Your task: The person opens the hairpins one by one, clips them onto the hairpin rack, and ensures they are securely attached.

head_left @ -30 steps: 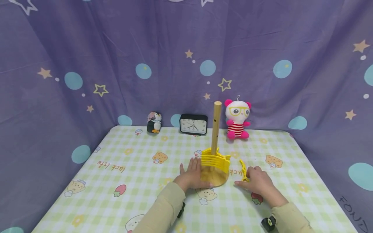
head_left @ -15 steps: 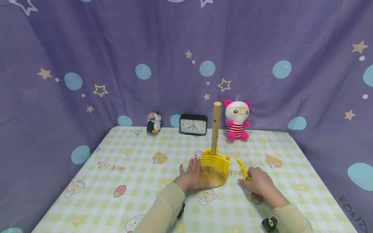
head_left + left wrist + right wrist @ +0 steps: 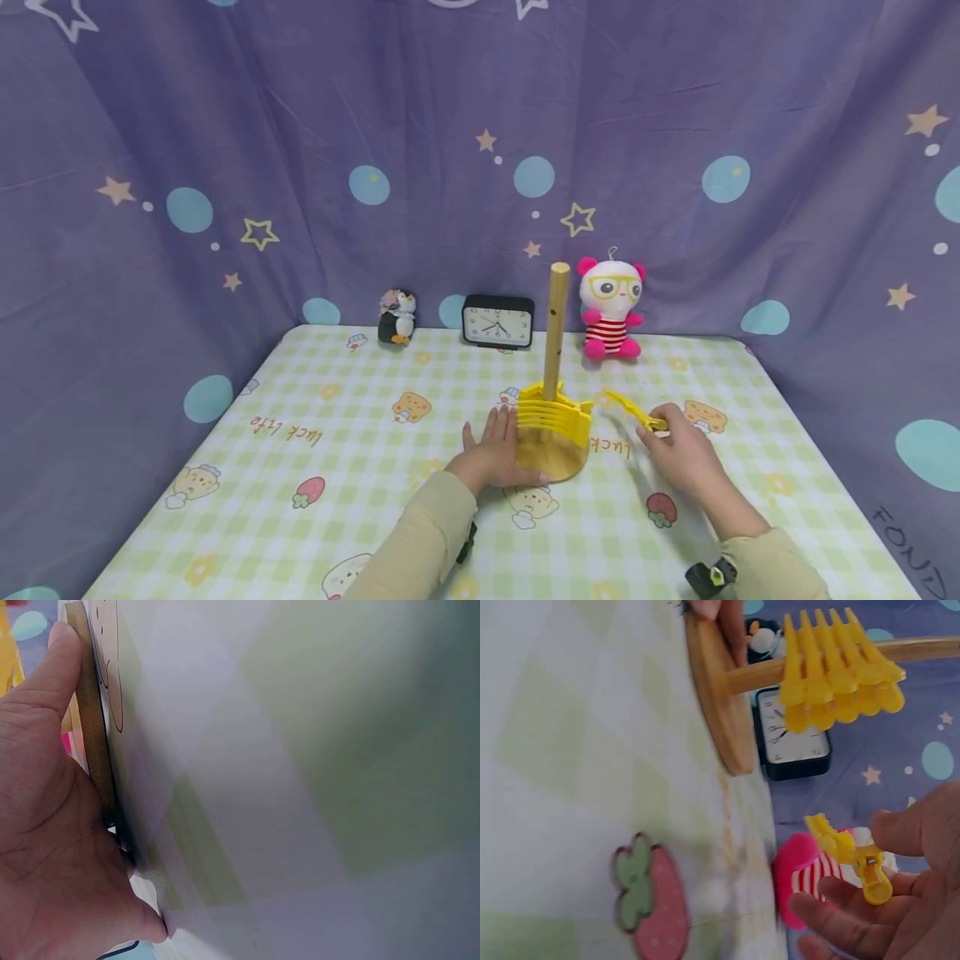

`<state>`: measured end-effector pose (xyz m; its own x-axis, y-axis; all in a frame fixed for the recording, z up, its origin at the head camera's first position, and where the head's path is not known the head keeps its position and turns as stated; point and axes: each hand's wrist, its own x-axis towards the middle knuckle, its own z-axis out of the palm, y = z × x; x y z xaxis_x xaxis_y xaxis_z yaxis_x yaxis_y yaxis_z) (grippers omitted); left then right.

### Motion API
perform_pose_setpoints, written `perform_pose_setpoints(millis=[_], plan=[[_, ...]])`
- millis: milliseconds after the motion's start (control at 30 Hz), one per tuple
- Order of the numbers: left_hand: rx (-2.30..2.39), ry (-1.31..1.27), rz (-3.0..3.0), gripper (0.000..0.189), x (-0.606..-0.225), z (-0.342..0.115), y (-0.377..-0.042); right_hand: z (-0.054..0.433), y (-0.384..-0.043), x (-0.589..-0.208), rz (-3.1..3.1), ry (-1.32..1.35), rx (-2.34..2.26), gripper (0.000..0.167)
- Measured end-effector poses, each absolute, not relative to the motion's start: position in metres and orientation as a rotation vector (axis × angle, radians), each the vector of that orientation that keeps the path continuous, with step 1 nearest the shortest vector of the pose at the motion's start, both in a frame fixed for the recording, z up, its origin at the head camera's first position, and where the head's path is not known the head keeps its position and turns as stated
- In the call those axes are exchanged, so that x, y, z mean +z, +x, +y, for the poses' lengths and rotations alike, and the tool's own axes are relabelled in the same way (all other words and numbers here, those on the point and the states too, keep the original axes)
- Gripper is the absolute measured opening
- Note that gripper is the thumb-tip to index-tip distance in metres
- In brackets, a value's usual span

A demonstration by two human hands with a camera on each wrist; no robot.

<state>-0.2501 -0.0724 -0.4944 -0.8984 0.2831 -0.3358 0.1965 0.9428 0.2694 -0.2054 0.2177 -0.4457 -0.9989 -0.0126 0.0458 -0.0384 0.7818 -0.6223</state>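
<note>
A wooden stand has a round base and an upright post. Several yellow plastic spring clips hang together on the low part of the post, their long toothed ends side by side. My left hand rests against the base's left side with its fingers straight; its thumb lies along the base's rim. To the right of the stand, above the cloth, my right hand pinches one more yellow spring clip between thumb and fingers. This clip's long end points toward the post.
Along the back edge stand a penguin figure, a black alarm clock and a pink-and-white panda plush. A green checked cloth covers the table. Behind it hangs a purple curtain.
My right hand has lifted the yellow spring clip off the cloth, moving it up and slightly away from me, its long end swinging toward the post. My left hand stays at the base.
</note>
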Motion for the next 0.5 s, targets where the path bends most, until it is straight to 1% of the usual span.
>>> perform_pose_setpoints(millis=[333,500], plan=[[0.312,0.348,2.732,0.125,-0.502,-0.073,-0.255,0.208,-0.201,-0.427,-2.633,0.289,1.077,0.035],[0.323,0.344,2.727,0.125,-0.501,-0.073,-0.255,0.202,-0.198,-0.422,-2.553,0.362,1.084,0.031]])
